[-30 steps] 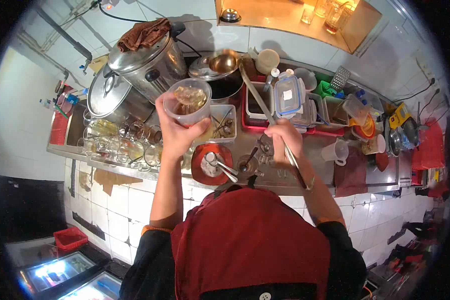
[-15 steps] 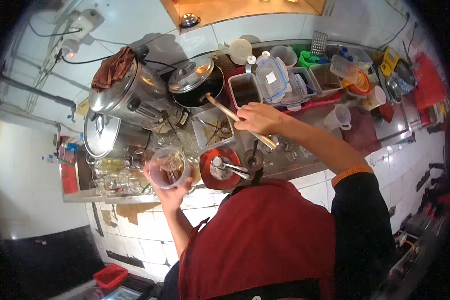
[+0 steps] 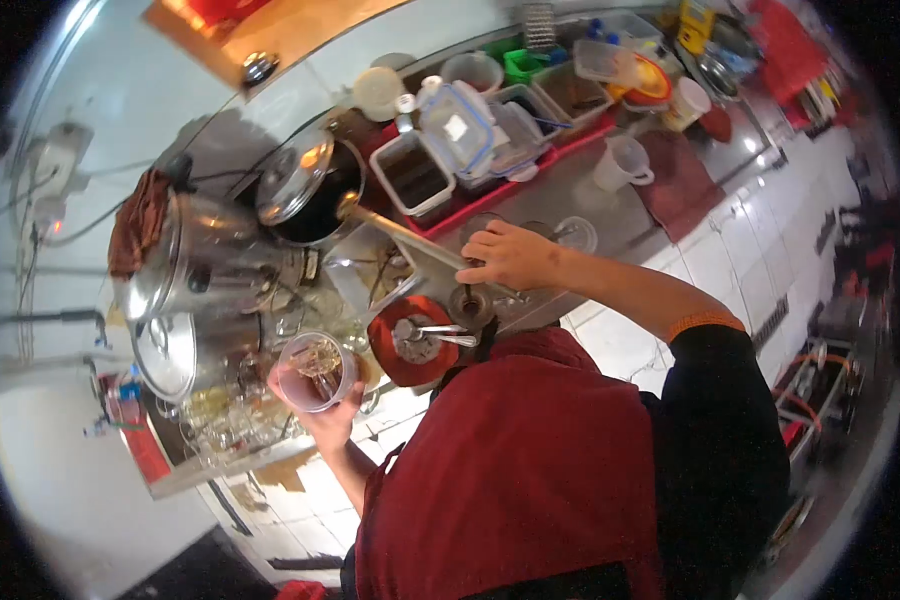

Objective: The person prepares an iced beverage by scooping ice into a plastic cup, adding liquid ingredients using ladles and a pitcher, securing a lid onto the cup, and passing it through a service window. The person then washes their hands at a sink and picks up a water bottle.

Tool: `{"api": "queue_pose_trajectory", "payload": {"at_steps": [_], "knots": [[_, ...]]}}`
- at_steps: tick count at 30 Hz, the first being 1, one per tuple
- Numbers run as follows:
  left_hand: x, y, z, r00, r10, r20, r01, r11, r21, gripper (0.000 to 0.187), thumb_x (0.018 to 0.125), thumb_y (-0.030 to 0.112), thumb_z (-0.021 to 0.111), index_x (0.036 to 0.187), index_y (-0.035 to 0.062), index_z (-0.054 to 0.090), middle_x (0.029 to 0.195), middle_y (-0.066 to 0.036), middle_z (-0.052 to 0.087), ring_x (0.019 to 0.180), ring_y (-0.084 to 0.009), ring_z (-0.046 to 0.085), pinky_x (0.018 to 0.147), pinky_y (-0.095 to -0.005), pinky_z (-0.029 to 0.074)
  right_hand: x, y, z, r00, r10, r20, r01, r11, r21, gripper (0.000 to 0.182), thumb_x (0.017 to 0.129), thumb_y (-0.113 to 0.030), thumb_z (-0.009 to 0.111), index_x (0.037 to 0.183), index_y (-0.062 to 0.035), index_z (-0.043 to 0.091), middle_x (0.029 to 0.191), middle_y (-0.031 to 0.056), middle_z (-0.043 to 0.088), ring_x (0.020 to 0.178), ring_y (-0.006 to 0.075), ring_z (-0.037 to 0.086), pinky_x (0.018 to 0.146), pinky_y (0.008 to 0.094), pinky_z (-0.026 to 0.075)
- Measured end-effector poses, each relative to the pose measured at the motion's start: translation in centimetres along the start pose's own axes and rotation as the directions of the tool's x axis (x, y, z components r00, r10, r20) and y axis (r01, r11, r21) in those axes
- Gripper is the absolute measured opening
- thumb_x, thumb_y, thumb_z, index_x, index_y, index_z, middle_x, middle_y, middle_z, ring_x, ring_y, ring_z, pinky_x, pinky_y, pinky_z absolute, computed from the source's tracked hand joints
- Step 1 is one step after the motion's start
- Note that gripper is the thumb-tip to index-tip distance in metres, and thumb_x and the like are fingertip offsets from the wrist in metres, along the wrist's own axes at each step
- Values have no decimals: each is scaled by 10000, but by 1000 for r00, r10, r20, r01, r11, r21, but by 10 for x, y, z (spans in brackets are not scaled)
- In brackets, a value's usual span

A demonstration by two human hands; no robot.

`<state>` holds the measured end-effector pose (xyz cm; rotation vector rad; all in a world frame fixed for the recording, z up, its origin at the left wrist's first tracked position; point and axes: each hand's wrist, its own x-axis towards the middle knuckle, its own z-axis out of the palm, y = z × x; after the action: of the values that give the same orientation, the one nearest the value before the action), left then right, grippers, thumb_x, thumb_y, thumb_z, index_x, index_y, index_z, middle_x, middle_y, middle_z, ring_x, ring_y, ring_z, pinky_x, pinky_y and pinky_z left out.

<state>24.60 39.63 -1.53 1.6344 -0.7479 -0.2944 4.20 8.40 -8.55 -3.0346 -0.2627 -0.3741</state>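
My left hand (image 3: pixel 328 424) holds a clear plastic tub (image 3: pixel 316 372) with a strainer-like piece and brownish contents inside. My right hand (image 3: pixel 500 254) is closed above a small round jar (image 3: pixel 471 306), its fingertips on something dark and small that I cannot make out. Beneath that hand passes a long wooden handle (image 3: pixel 405 236), slanting out of a dark pot (image 3: pixel 315 205) with a shiny lid (image 3: pixel 295 175). Between the hands lies a red dish (image 3: pixel 395 365) with metal spoons (image 3: pixel 438 330) on it.
A large steel urn (image 3: pixel 215 245) and a lidded pot (image 3: pixel 167 358) stand at the left beside many glasses (image 3: pixel 230 415). Food containers (image 3: pixel 412 175) line the back. A white jug (image 3: pixel 622 163) and a red cloth (image 3: pixel 678 185) are at the right.
The view has tilted and shifted. My right hand has moved down along the wooden handle to the small jar. My left hand still holds the tub.
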Motion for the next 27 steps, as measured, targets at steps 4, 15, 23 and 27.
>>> {"api": "queue_pose_trajectory", "payload": {"at_steps": [4, 15, 23, 27], "knots": [[18, -20, 10, 994, 5, 111, -5, 1000, 2, 1023, 512, 251, 910, 1295, 90, 272, 1168, -83, 416, 1096, -221, 470, 972, -391, 393, -21, 17, 4, 999, -41, 21, 38, 992, 124, 276, 855, -222, 560, 1125, -238, 611, 1071, 16, 578, 1051, 194, 547, 865, 398, 443], [26, -6, 77, 967, 88, 238, -82, 996, -33, 894, 554, 143, 874, 1258, 64, 328, 1219, -117, 488, 1125, -242, 515, 974, -405, 440, -19, 27, -18, 948, 284, 143, -156, 23, 988, 322, 890, -41, 639, 1203, -95, 586, 1149, 95, 638, 980, 170, 638, 866, 325, 515], [-9, 6, 76, 975, -57, 215, 76, 994, -80, 961, 525, 84, 884, 1273, 86, 280, 1233, -127, 483, 1134, -235, 522, 989, -406, 434, -45, 111, -21, 886, 267, 379, -166, -580, 798, 375, 978, -261, 533, 1220, 25, 549, 1044, 111, 653, 773, 130, 638, 689, 262, 548], [-23, 13, 80, 993, -62, 101, 66, 997, -40, 937, 536, 161, 892, 1266, 63, 313, 1191, -93, 463, 1107, -211, 506, 980, -391, 410, -56, 123, 2, 820, 208, 534, -289, -653, 700, 315, 982, -291, 537, 1117, -14, 605, 962, 61, 651, 711, 90, 602, 588, 240, 494]]}}
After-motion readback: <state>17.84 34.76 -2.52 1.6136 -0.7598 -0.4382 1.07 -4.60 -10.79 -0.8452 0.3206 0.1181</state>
